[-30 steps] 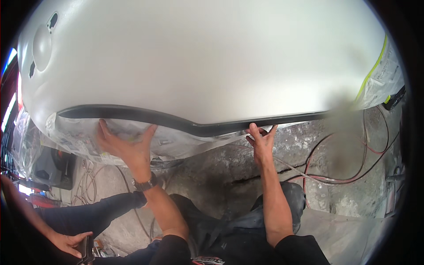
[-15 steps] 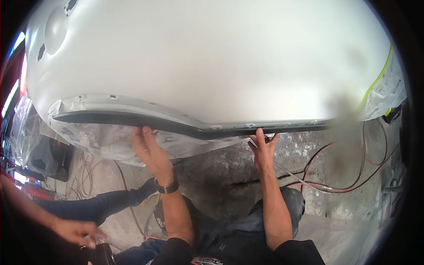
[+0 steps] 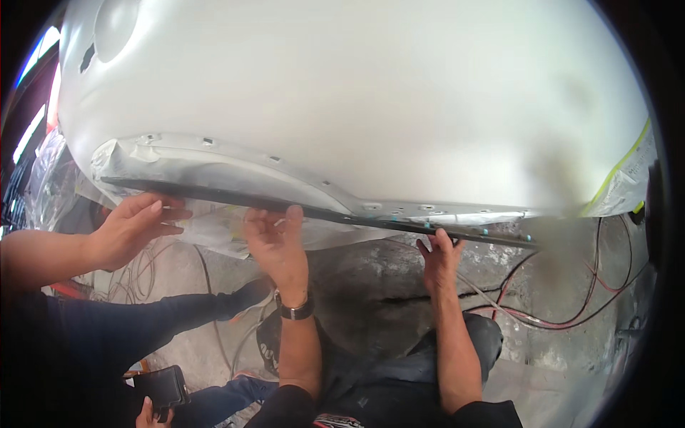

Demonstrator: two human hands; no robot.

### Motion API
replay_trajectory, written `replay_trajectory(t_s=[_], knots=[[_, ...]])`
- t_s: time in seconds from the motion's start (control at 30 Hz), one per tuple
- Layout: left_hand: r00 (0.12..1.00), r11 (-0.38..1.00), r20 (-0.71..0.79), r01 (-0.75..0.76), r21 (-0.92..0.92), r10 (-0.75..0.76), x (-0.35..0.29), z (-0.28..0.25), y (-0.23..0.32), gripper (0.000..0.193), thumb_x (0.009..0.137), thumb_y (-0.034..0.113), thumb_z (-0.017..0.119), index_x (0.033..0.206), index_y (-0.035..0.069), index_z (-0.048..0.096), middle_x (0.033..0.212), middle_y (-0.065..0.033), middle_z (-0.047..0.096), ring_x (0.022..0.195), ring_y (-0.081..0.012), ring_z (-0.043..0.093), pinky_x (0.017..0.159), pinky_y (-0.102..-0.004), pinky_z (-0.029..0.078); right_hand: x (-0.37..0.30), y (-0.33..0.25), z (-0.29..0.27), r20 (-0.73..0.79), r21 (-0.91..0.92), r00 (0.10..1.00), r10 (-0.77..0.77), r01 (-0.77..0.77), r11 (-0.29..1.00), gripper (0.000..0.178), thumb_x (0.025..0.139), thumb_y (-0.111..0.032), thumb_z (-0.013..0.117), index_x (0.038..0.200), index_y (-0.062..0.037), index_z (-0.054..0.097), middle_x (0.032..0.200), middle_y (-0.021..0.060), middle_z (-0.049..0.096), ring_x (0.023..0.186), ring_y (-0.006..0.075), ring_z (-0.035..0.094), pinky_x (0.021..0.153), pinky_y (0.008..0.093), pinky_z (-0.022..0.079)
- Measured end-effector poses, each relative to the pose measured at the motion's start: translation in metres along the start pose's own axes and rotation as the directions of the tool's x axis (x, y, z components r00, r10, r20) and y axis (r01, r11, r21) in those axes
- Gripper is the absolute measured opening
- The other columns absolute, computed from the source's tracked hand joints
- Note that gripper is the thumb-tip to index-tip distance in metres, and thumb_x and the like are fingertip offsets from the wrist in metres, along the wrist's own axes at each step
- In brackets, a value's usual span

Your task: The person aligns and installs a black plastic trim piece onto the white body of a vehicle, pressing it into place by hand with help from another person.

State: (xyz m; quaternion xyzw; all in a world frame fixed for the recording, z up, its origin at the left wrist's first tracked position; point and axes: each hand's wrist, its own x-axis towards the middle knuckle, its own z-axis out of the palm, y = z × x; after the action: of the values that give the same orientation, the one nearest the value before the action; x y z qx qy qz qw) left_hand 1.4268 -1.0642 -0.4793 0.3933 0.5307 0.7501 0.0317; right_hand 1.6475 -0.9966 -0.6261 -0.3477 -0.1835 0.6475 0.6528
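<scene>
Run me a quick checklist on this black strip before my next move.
1. Right hand on the black strip: ok, fingertips at its near edge.
2. Left hand grip: cannot tell; it is at the near edge, fingers partly hidden.
3. Strip flush with the white panel: not ok, it stands off, leaving slots exposed.
4. Co-worker's hand supporting the strip: cannot tell; it is close beneath the left part.
5. Strip's right end: cannot tell, a blurred smudge covers it.

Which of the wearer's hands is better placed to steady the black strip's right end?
Probably the right hand: it touches the strip nearer that end. The left hand is closer to the middle; another person's hand is near the left end.
</scene>
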Motion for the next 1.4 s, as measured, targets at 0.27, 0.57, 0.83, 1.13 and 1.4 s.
replay_trajectory(t_s=[0.27,0.57,0.83,1.13,1.4], knots=[[0.999,0.998,-0.009,0.033,-0.050,-0.034,-0.002,-0.001,-0.005,0.045,0.086,0.005,0.080,0.121,0.002,0.053,0.104,-0.0038,0.062,0.086,-0.0095,0.059,0.072,-0.0226,0.048,-0.008,-0.007,-0.007,0.061,0.083,0.998,0.006,-0.011,0.997,0.079,0.085,-0.020,0.077,0.148,-0.0198,0.029,0.145,0.0058,0.039,0.130,0.0247,0.043,0.108,0.0612,0.037],[0.997,0.997,0.001,0.077,0.026,-0.077,0.000,0.005,-0.007,0.044,0.092,0.005,0.074,0.130,-0.001,0.053,0.109,-0.0081,0.063,0.087,-0.0093,0.059,0.068,-0.0219,0.049,-0.010,-0.016,0.004,-0.043,-0.081,0.997,-0.068,0.064,0.995,0.069,0.088,-0.029,0.079,0.139,-0.0157,0.034,0.125,0.0075,0.048,0.111,0.0236,0.055,0.098,0.0534,0.048],[0.999,1.000,-0.042,0.008,0.020,-0.007,0.009,0.014,-0.013,0.042,0.094,0.002,0.070,0.130,-0.006,0.051,0.104,-0.0094,0.061,0.086,-0.0107,0.059,0.070,-0.0245,0.053,0.003,-0.012,0.011,-0.039,-0.127,0.998,-0.039,0.034,0.991,0.078,0.088,-0.030,0.080,0.144,-0.0184,0.028,0.126,0.0084,0.046,0.115,0.0247,0.052,0.098,0.0508,0.049],[1.000,0.996,-0.026,0.003,0.086,-0.001,0.001,0.017,-0.002,0.047,0.094,0.010,0.073,0.132,-0.004,0.049,0.105,-0.0068,0.061,0.089,-0.0114,0.061,0.072,-0.0236,0.052,-0.008,-0.015,0.018,-0.007,-0.038,1.000,-0.027,0.027,0.999,0.078,0.086,-0.026,0.080,0.143,-0.0188,0.029,0.134,0.0056,0.041,0.123,0.0247,0.046,0.100,0.0550,0.046],[0.994,0.994,-0.100,0.044,0.095,-0.034,-0.009,0.021,0.003,0.049,0.091,0.006,0.073,0.132,-0.004,0.048,0.100,-0.0081,0.061,0.087,-0.0124,0.060,0.070,-0.0250,0.053,-0.011,-0.007,0.005,0.016,0.022,1.000,-0.017,0.017,1.000,0.076,0.084,-0.021,0.079,0.143,-0.0197,0.030,0.141,0.0039,0.038,0.128,0.0240,0.043,0.103,0.0554,0.043]])
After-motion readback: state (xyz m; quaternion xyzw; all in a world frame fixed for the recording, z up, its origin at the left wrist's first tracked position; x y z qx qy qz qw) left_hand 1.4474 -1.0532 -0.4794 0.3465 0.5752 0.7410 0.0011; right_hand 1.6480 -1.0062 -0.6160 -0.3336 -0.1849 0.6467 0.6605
